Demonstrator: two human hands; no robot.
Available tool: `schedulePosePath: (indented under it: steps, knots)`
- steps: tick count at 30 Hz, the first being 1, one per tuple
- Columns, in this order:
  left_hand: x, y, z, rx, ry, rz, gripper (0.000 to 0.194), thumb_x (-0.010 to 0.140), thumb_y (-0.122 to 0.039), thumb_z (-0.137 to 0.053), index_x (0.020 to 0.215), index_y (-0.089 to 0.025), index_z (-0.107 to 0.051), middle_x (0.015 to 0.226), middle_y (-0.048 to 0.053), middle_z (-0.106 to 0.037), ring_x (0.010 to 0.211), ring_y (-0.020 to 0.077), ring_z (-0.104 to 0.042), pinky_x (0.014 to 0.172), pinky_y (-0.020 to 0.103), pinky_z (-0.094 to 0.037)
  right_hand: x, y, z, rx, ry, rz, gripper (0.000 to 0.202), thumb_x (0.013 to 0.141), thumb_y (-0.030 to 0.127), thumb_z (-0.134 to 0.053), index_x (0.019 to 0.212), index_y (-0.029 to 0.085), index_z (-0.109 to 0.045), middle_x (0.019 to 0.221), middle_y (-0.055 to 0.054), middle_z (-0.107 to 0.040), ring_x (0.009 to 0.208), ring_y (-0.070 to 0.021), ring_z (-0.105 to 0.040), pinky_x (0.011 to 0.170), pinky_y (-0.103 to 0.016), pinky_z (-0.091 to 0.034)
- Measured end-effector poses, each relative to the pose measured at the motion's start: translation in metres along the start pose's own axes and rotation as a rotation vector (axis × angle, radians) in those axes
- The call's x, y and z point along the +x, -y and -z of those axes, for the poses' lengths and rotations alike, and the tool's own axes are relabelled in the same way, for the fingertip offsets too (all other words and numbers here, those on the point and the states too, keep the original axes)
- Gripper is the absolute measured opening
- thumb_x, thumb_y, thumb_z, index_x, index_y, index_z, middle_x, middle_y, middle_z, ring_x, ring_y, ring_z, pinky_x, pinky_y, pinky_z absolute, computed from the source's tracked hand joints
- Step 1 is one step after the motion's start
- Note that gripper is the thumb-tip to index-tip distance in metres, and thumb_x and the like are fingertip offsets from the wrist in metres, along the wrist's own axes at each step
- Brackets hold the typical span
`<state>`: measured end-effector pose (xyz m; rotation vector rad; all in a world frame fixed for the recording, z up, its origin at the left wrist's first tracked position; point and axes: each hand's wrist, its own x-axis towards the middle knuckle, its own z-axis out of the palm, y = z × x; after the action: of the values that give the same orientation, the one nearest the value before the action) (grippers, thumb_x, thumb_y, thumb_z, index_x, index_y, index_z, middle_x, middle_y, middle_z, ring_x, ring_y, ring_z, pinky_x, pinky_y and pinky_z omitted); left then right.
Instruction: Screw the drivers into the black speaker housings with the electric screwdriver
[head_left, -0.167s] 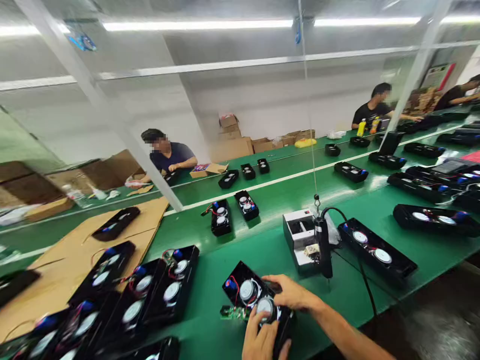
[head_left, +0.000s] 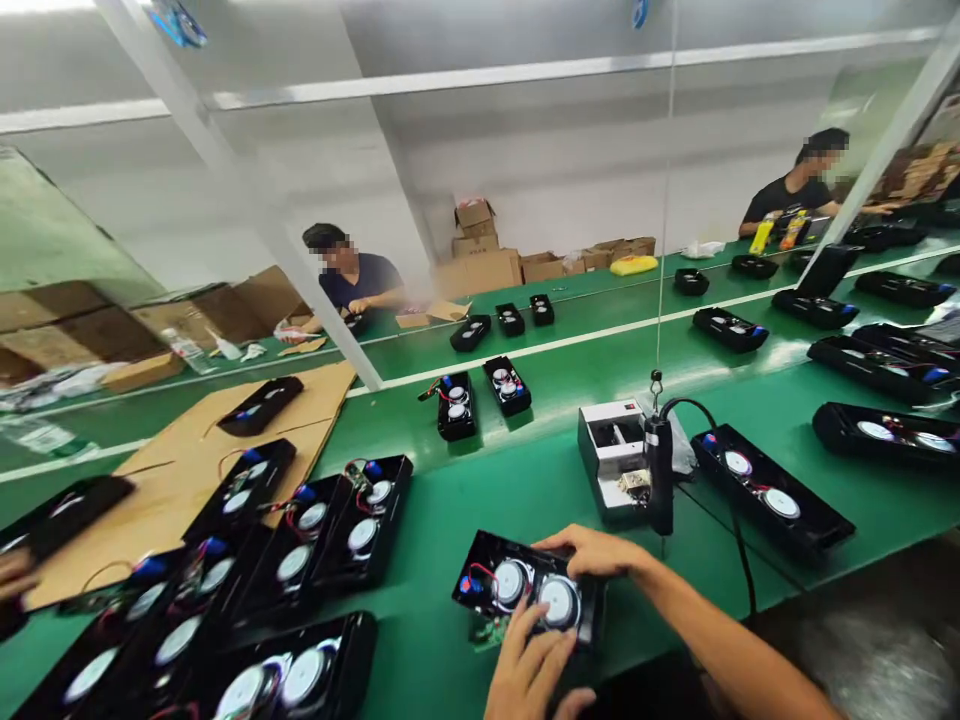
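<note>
A black speaker box (head_left: 469, 565), its back off, lies tilted on the green bench in front of me. Two round silver speaker drivers (head_left: 560, 601) and a blue part with red wire (head_left: 470, 583) sit inside. A green circuit board (head_left: 489, 632) hangs out over the near side, partly hidden. My right hand (head_left: 600, 552) grips the far edge near the right-hand driver, its far fingertips hidden. Over the near edge, my left hand (head_left: 527, 665) has its fingers spread and touching the box, thumb apart.
An electric screwdriver (head_left: 660, 475) hangs on a cord by a white-and-black divided bin (head_left: 611, 450). Several open speaker boxes (head_left: 367, 530) crowd the left, partly on cardboard (head_left: 180, 440). Another box (head_left: 772, 495) lies right. A person's hand (head_left: 15, 575) shows at the left edge.
The box has turned counterclockwise, its long side now flatter across the view. My left fingers have slid from the driver toward the near edge. Another person's hand has appeared at far left.
</note>
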<state>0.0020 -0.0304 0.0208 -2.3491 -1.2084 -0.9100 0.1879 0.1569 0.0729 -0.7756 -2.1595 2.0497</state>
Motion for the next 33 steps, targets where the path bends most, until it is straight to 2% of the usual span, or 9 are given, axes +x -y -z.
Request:
schedulePosePath:
  steps: [4, 8, 12, 15, 17, 20, 24, 29, 33]
  knots:
    - [0.002, 0.0, 0.051, -0.04, 0.071, 0.176, 0.028, 0.099, -0.047, -0.073, 0.12, -0.028, -0.075, 0.098, 0.003, -0.076, 0.124, 0.0275, -0.07, 0.118, 0.052, -0.056, 0.0, 0.02, 0.028, -0.337, 0.168, -0.028, 0.087, 0.06, 0.004, -0.058, 0.144, 0.017, -0.072, 0.129, -0.003, -0.082, 0.12, -0.0279, -0.076, 0.099, -0.028, -0.058]
    - [0.011, 0.008, 0.076, -0.091, 0.093, 0.168, 0.012, 0.101, -0.026, -0.07, 0.11, -0.03, -0.076, 0.099, -0.002, -0.078, 0.141, 0.0262, -0.06, 0.132, 0.052, -0.04, -0.007, 0.031, 0.029, -0.439, -0.018, -0.041, 0.07, 0.065, -0.001, -0.059, 0.128, 0.016, -0.082, 0.125, -0.008, -0.084, 0.12, -0.0319, -0.076, 0.107, -0.036, -0.055]
    - [0.016, 0.018, 0.066, -0.117, 0.062, 0.225, 0.02, 0.102, -0.013, -0.064, 0.11, -0.027, -0.075, 0.103, -0.001, -0.078, 0.142, 0.0253, -0.058, 0.133, 0.053, -0.036, -0.042, 0.038, -0.009, -0.515, -0.31, 0.178, 0.052, 0.084, 0.003, -0.064, 0.132, 0.017, -0.078, 0.14, -0.011, -0.077, 0.134, -0.0269, -0.066, 0.121, -0.039, -0.044]
    - [0.019, 0.029, 0.051, -0.15, 0.059, 0.255, 0.02, 0.102, -0.013, -0.063, 0.113, -0.026, -0.075, 0.112, 0.004, -0.076, 0.141, 0.0275, -0.058, 0.12, 0.053, -0.053, -0.064, 0.037, -0.043, -0.622, -0.284, 0.423, 0.032, 0.09, 0.019, -0.078, 0.123, 0.021, -0.08, 0.125, -0.006, -0.082, 0.118, -0.0237, -0.071, 0.109, -0.036, -0.051]
    - [0.021, 0.036, 0.042, -0.182, 0.057, 0.273, 0.021, 0.103, -0.013, -0.062, 0.113, -0.026, -0.074, 0.119, 0.007, -0.075, 0.142, 0.0288, -0.058, 0.114, 0.054, -0.058, -0.068, 0.033, -0.061, -0.77, -0.273, 0.398, 0.021, 0.098, 0.024, -0.074, 0.118, 0.022, -0.08, 0.119, -0.005, -0.084, 0.11, -0.0235, -0.073, 0.101, -0.037, -0.051]
    - [0.022, 0.044, 0.037, -0.208, 0.113, 0.241, 0.019, 0.103, -0.015, -0.062, 0.113, -0.025, -0.074, 0.135, 0.01, -0.071, 0.147, 0.0328, -0.054, 0.115, 0.064, -0.056, -0.061, 0.025, -0.077, -0.955, -0.292, 0.276, 0.023, 0.103, 0.012, -0.06, 0.111, 0.021, -0.08, 0.108, -0.004, -0.086, 0.099, -0.0222, -0.075, 0.088, -0.037, -0.049]
    - [0.019, 0.047, 0.041, -0.236, 0.308, 0.199, 0.03, 0.091, -0.041, -0.082, 0.115, -0.025, -0.074, 0.154, 0.013, -0.061, 0.16, 0.0456, -0.037, 0.119, 0.078, -0.047, -0.054, 0.026, -0.086, -1.016, -0.22, 0.207, 0.022, 0.099, 0.009, -0.062, 0.108, 0.019, -0.079, 0.104, -0.005, -0.085, 0.097, -0.0225, -0.075, 0.083, -0.037, -0.045]
    - [0.02, 0.043, 0.041, -0.238, 0.393, 0.223, 0.032, 0.081, -0.027, -0.09, 0.109, -0.025, -0.076, 0.149, 0.009, -0.067, 0.16, 0.0456, -0.038, 0.127, 0.078, -0.035, -0.054, 0.036, -0.088, -1.02, -0.148, 0.143, 0.025, 0.095, 0.005, -0.058, 0.107, 0.016, -0.078, 0.103, -0.009, -0.083, 0.095, -0.0228, -0.074, 0.082, -0.035, -0.045]
    - [0.024, 0.045, 0.038, -0.284, 0.425, 0.216, 0.03, 0.08, -0.032, -0.093, 0.106, -0.028, -0.078, 0.147, 0.003, -0.07, 0.161, 0.0437, -0.037, 0.133, 0.076, -0.024, -0.057, 0.038, -0.085, -0.946, -0.133, 0.146, 0.027, 0.093, 0.007, -0.059, 0.11, 0.016, -0.078, 0.106, -0.009, -0.082, 0.099, -0.0233, -0.074, 0.09, -0.034, -0.048]
